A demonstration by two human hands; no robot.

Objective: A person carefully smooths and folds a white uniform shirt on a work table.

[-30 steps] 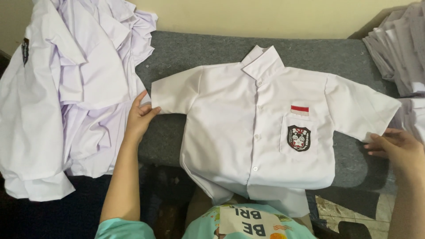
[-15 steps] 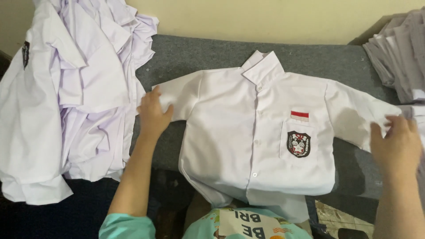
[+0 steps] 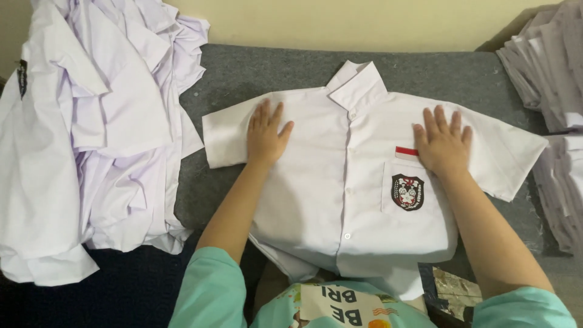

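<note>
Pressing flat on white shirt (image 3: 328, 182), both hands; hem seemingly cut off.

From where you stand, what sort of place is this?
Probably a small garment or laundry workroom: a white school uniform shirt lies flat on a grey padded table, with a heap of unfolded white shirts beside it and a stack of folded shirts opposite.

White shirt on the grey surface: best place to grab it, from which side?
Probably the two short sleeves' outer ends. The shirt lies flat, front up, buttoned, sleeves spread. Left hand and right hand press flat on the shoulders; come in from each side and pinch the free cuffs with the fingers.
</note>
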